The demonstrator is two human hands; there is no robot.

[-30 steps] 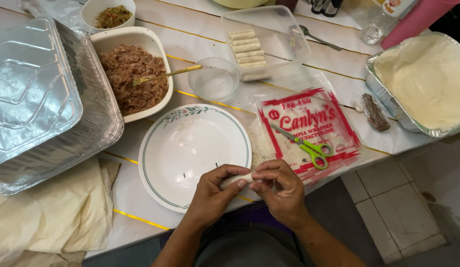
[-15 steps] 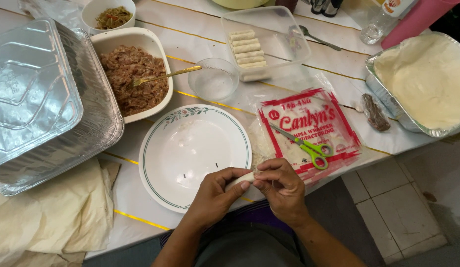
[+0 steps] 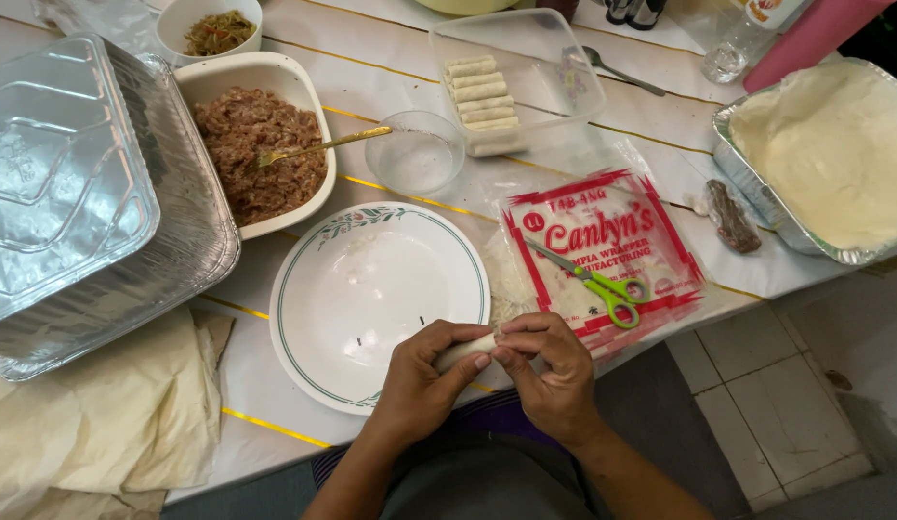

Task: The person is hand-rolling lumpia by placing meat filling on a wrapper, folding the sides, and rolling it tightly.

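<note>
Wrapper packet [image 3: 603,255], flat clear plastic with a red-bordered label and red lettering, lies right of the white plate [image 3: 371,299], its near end hanging over the table edge. Green-handled scissors [image 3: 603,284] rest on it. Both hands meet over the plate's near rim at the table edge: left hand [image 3: 424,376] and right hand [image 3: 550,371] pinch a small pale spring roll [image 3: 468,349] between thumbs and fingertips, one at each end. Far left, upturned foil trays [image 3: 82,202] overhang the edge. White dish of minced meat filling [image 3: 261,144] with a gold fork sits behind the plate. Clear tub [image 3: 535,67] holds finished rolls. Bare tabletop shows only in narrow strips between items.
</note>
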